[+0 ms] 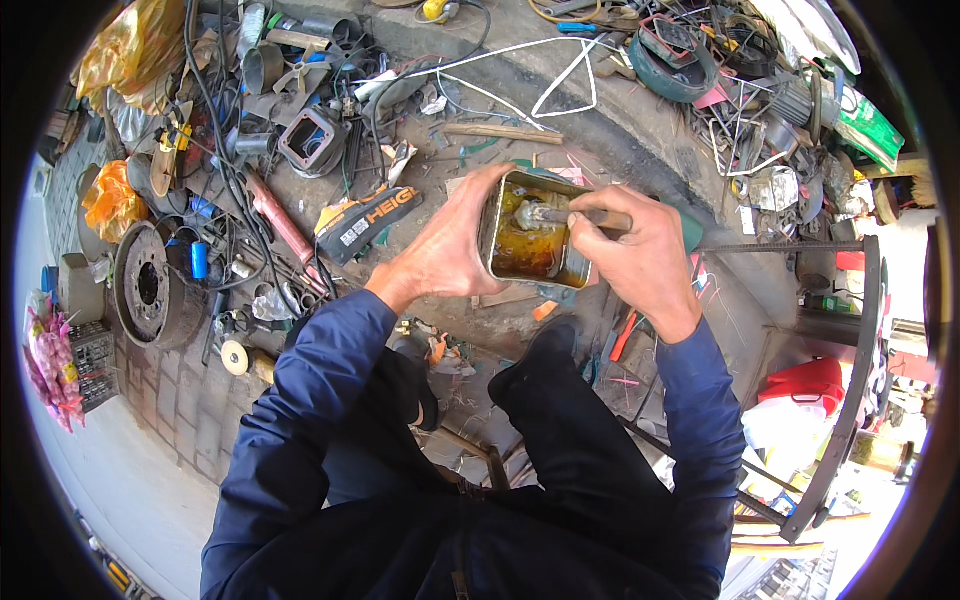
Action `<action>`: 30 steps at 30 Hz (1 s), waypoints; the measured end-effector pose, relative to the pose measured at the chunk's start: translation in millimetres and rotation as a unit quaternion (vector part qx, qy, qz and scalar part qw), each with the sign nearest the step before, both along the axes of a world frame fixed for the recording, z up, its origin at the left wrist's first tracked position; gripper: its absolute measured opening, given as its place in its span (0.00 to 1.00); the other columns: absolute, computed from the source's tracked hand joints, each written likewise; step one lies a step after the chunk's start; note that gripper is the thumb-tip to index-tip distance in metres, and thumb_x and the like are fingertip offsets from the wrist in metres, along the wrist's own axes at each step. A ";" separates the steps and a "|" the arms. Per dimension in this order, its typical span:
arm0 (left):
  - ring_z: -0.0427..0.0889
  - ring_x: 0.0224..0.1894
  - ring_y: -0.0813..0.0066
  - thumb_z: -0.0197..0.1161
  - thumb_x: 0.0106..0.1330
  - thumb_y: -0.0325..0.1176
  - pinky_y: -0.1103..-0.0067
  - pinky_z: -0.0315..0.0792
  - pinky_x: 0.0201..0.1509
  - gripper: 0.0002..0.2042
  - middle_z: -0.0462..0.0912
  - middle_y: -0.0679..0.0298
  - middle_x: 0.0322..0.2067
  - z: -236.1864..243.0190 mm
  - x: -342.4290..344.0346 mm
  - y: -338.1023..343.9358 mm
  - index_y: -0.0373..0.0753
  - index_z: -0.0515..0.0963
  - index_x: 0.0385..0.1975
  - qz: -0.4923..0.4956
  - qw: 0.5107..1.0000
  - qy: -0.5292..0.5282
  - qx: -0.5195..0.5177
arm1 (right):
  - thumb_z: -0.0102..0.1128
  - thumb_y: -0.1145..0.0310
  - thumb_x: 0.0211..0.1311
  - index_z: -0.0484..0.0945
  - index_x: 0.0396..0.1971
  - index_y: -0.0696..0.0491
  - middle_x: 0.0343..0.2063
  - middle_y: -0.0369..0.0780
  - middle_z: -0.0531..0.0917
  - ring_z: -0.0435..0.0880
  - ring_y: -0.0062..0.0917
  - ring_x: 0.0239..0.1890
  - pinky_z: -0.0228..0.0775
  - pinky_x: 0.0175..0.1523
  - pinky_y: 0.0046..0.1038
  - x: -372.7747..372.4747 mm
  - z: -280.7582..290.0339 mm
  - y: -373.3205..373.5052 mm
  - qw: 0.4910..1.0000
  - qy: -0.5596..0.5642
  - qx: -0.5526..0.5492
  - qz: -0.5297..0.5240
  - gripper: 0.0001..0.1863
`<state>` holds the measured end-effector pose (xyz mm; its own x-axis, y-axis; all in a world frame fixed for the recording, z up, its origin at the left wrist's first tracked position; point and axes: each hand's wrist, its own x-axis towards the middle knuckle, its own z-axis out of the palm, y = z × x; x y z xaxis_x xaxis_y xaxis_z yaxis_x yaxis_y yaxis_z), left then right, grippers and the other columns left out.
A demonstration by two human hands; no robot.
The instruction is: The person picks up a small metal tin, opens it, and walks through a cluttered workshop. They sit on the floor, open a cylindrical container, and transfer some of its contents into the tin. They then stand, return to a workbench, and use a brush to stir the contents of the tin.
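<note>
My left hand point(445, 245) is wrapped round the left side of an open square metal tin point(578, 270), held up in front of me. Amber, oily-looking liquid point(525, 258) coats its inside. In my right hand point(645, 255) is a brush with a short wooden handle point(612, 219), pinched between thumb and fingers. Its head point(530, 213) is inside the tin and looks wet; how deep it sits in the liquid I cannot tell.
Scrap and tools cover the ground: a rusty wheel point(148, 278), a blue can point(199, 261), a red metal tube point(280, 222) and cables at the left. Bent white rods point(565, 90) lie ahead. A dark metal frame point(860, 360) stands at the right, near a red plastic case point(805, 385).
</note>
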<state>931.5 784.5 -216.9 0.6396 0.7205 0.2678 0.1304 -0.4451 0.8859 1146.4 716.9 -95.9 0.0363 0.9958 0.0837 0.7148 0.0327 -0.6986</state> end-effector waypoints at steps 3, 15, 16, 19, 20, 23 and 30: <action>0.66 0.71 0.41 0.81 0.34 0.33 0.60 0.62 0.76 0.59 0.66 0.42 0.66 0.3 -3.1 1.4 0.34 0.55 0.74 0.011 1.000 -0.006 0.014 | 0.67 0.71 0.61 0.86 0.35 0.60 0.24 0.41 0.87 0.87 0.20 0.27 0.76 0.35 0.25 -3.6 5.2 -5.9 0.996 -0.019 -0.078 0.034 0.08; 0.68 0.69 0.41 0.81 0.33 0.31 0.61 0.64 0.76 0.59 0.67 0.42 0.65 9.5 -12.1 -0.9 0.33 0.55 0.74 0.012 1.000 -0.012 0.018 | 0.68 0.71 0.61 0.87 0.37 0.59 0.24 0.35 0.86 0.79 0.11 0.28 0.72 0.35 0.20 -21.8 9.6 4.1 0.999 0.004 -0.034 -0.013 0.08; 0.68 0.69 0.41 0.81 0.33 0.31 0.61 0.64 0.76 0.59 0.67 0.42 0.65 9.5 -12.9 -0.7 0.33 0.55 0.74 0.012 1.000 -0.012 0.017 | 0.68 0.71 0.60 0.87 0.36 0.59 0.24 0.36 0.86 0.79 0.12 0.28 0.72 0.35 0.21 -23.1 10.3 3.9 0.997 -0.049 -0.058 -0.029 0.08; 0.68 0.69 0.41 0.81 0.34 0.31 0.61 0.64 0.76 0.59 0.67 0.42 0.65 9.1 -14.3 -0.4 0.33 0.55 0.74 0.009 1.000 -0.016 0.018 | 0.69 0.70 0.60 0.86 0.35 0.59 0.22 0.37 0.85 0.79 0.12 0.27 0.73 0.34 0.22 -27.0 11.2 4.9 0.997 -0.008 -0.067 0.036 0.09; 0.67 0.69 0.41 0.81 0.34 0.31 0.61 0.64 0.75 0.59 0.67 0.42 0.65 8.9 -14.4 -0.6 0.33 0.55 0.74 0.007 1.000 -0.017 0.019 | 0.69 0.70 0.60 0.86 0.35 0.59 0.22 0.36 0.85 0.79 0.12 0.27 0.72 0.34 0.22 -27.9 11.4 5.8 0.994 0.004 -0.078 0.075 0.08; 0.67 0.70 0.40 0.81 0.34 0.31 0.61 0.64 0.75 0.59 0.66 0.42 0.65 8.6 -14.1 -1.0 0.33 0.55 0.73 0.017 1.000 -0.015 0.021 | 0.68 0.70 0.60 0.86 0.36 0.59 0.22 0.36 0.85 0.78 0.11 0.27 0.73 0.35 0.21 -28.0 13.0 8.2 0.997 0.044 -0.059 -0.002 0.09; 0.66 0.71 0.41 0.82 0.34 0.32 0.60 0.62 0.77 0.59 0.66 0.41 0.66 6.1 -16.8 3.1 0.33 0.55 0.74 0.021 1.000 -0.014 0.016 | 0.67 0.71 0.61 0.86 0.34 0.59 0.19 0.33 0.84 0.81 0.12 0.23 0.72 0.28 0.21 -25.7 14.3 2.5 0.993 -0.009 -0.114 0.002 0.07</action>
<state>914.7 787.6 -210.8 0.6002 0.7379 0.3086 0.1242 -0.4671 0.8754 1120.7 719.4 -81.6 0.0337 0.9890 -0.1440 0.7277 -0.1231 -0.6748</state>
